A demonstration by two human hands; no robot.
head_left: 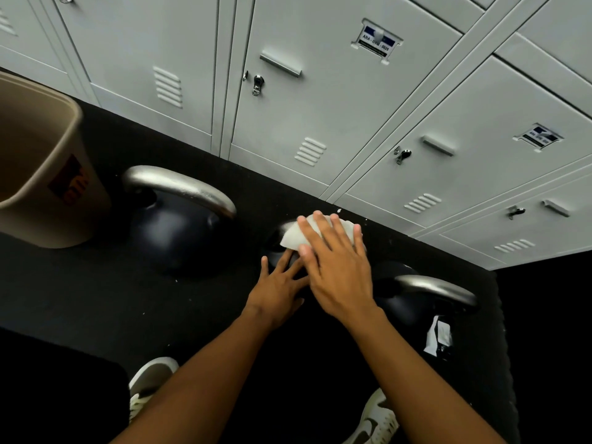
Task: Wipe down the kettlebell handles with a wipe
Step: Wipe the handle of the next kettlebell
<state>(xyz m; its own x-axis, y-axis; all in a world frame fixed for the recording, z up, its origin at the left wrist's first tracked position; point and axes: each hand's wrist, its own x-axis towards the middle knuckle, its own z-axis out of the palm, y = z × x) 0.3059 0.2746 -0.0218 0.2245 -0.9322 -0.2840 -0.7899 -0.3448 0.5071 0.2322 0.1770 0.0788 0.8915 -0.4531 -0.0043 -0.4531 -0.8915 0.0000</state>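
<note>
Three dark kettlebells with silver handles stand in a row on the black floor before the lockers. The left kettlebell [179, 232] stands free, its handle [179, 185] bare. My right hand [336, 267] lies with straight fingers on a white wipe [293, 237], pressing it over the handle of the middle kettlebell [277, 235], which is mostly hidden. My left hand [278, 286] rests flat against that kettlebell's body, fingers spread. The right kettlebell [407, 302] shows its handle [439, 288] and a white label.
A beige bin [41, 174] stands at the left beside the left kettlebell. Grey metal lockers [320, 100] line the wall right behind the row. My two shoes [150, 382] are on the floor below my arms.
</note>
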